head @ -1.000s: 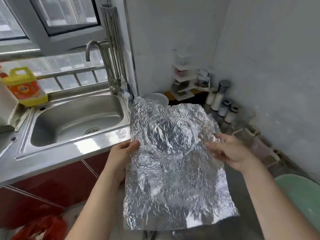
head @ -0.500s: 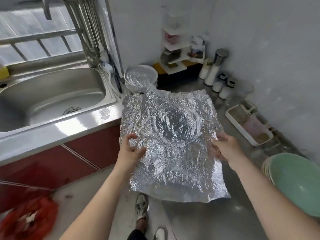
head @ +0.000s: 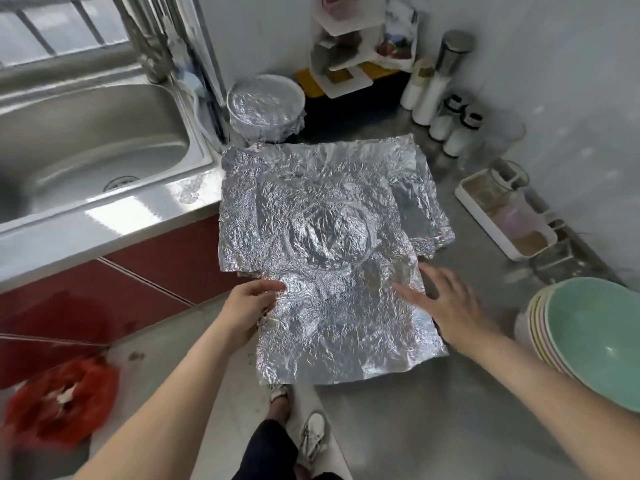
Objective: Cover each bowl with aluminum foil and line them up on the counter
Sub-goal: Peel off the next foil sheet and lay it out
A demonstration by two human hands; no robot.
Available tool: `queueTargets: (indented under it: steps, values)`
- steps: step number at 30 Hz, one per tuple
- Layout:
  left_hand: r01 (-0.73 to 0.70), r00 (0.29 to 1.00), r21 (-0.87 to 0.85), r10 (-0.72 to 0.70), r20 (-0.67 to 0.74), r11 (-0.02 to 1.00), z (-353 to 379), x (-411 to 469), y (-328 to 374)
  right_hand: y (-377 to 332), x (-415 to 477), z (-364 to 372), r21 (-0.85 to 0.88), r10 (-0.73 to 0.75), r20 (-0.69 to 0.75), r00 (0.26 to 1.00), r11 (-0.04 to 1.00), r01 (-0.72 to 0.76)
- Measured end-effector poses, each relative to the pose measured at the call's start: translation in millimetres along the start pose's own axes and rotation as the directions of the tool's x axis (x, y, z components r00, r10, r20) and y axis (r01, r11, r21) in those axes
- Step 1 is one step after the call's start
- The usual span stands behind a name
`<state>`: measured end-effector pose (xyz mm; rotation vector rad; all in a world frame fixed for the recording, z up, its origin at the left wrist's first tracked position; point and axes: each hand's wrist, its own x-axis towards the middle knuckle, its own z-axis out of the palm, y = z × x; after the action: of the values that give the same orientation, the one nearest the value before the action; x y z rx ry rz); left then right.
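A person's left hand (head: pixel 249 306) pinches the near edge of a crumpled foil sheet (head: pixel 329 220) just lowered onto the counter (head: pixel 433 427), while the right hand (head: pixel 450 303), fingers spread, has let go, seemingly free to reach the stacked bowls (head: pixel 595 334); beyond, one covered bowl (head: pixel 265 109) already stands by the sink (head: pixel 104 133).

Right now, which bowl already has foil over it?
The bowl at the back, beside the sink: foil is wrapped over its top. The stacked bowls on the right, green one uppermost, are uncovered.
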<state>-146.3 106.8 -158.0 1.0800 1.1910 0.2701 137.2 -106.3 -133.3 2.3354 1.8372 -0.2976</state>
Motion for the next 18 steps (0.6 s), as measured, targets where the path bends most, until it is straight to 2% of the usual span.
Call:
queueTargets:
  steps: [2, 6, 9, 11, 14, 16, 18]
  values:
    - [0.032, 0.999, -0.039, -0.031, 0.021, 0.999, -3, 2, -1, 7, 2, 12, -0.105, -0.054, -0.195, 0.979, 0.994, 0.034]
    - [0.100, 0.994, -0.088, -0.096, 0.047, 0.991, -9, 3, -1, 10, 9, 12, -0.126, -0.091, -0.381, 0.920, 0.991, 0.046]
    - [0.147, 0.987, -0.093, -0.139, 0.084, 0.985, -14, -3, 7, 11, 12, 12, -0.081, -0.102, -0.397, 0.912, 0.994, 0.076]
    - [0.153, 0.976, -0.141, -0.128, 0.174, 0.978, -20, -9, 9, 15, 12, 12, 0.036, -0.053, -0.390, 0.919, 0.997, 0.073]
    - [0.084, 0.959, -0.130, -0.045, 0.278, 0.988, -29, -15, 2, 16, 11, 10, 0.225, 0.011, -0.362, 0.932, 0.971, 0.076]
    - [0.009, 0.964, -0.075, 0.011, 0.267, 0.997, -32, -15, -8, 14, 12, 10, 0.343, 0.055, -0.325, 0.944, 0.937, 0.064]
    - [-0.053, 0.978, -0.049, 0.061, 0.199, 0.997, -27, -17, -10, 16, 11, 10, 0.425, 0.060, -0.292, 0.954, 0.902, 0.074]
